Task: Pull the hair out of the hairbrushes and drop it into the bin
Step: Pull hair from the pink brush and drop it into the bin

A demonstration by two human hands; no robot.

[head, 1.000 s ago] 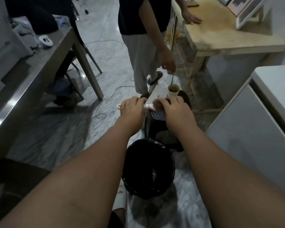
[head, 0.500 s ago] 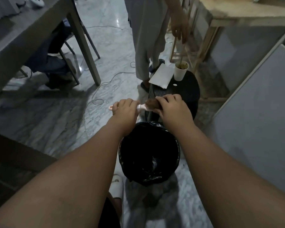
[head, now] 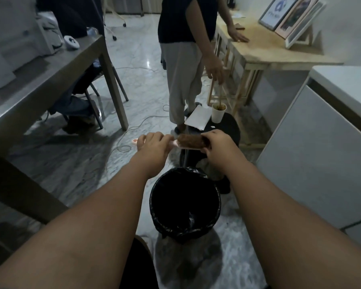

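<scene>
Pink hairbrush (head: 186, 142) spans between hands above bin (head: 184, 202); left hand (head: 154, 143) clenched on handle, right hand (head: 219, 143) gripping hair-matted head end.

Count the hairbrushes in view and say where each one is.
1. The hairbrush is held level between the left hand and right hand, beyond the bin. Others may be out of view.

- The room is dim with a cool grey cast.
- A bright glare patch sits on the marble floor (head: 148, 63) far ahead.
- The bin (head: 184, 203) interior is pure black, without detail.
- Wide-angle distortion bows the grey table (head: 50, 76) and swells both forearms.
- Fine detail is soft and noisy.
</scene>
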